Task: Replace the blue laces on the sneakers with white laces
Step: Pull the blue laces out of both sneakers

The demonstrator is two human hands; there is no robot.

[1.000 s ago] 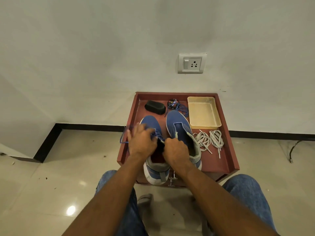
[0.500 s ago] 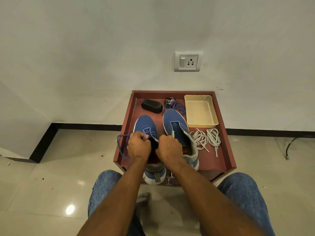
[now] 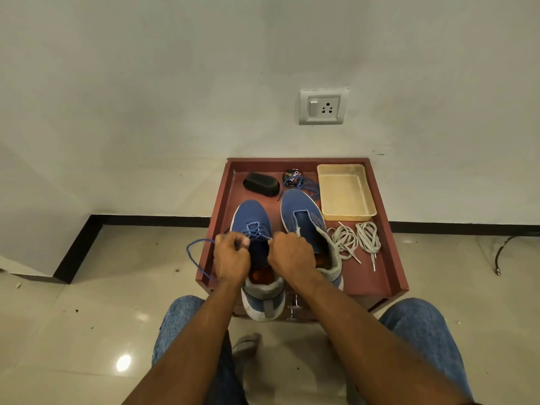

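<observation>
Two blue sneakers stand side by side on a small reddish table (image 3: 377, 276). The left sneaker (image 3: 252, 214) still carries a blue lace (image 3: 194, 258), which loops out past the table's left edge. My left hand (image 3: 230, 258) grips this lace over the shoe's tongue. My right hand (image 3: 290, 254) is curled at the shoe's right eyelet side, pinching the lace there. The right sneaker (image 3: 302, 214) has no lace. A loose blue lace (image 3: 308, 185) lies behind it. Two white lace bundles (image 3: 355, 239) lie to the right.
A cream plastic tray (image 3: 344, 191) sits at the table's back right. A black brush (image 3: 261, 184) and a round polish tin (image 3: 292, 175) stand at the back. A wall socket (image 3: 323, 106) is above. My knees in jeans flank the table's front.
Both hands have shifted slightly toward the shoe's toe and drawn apart, pulling the blue lace looser. The lace loop on the left has grown larger.
</observation>
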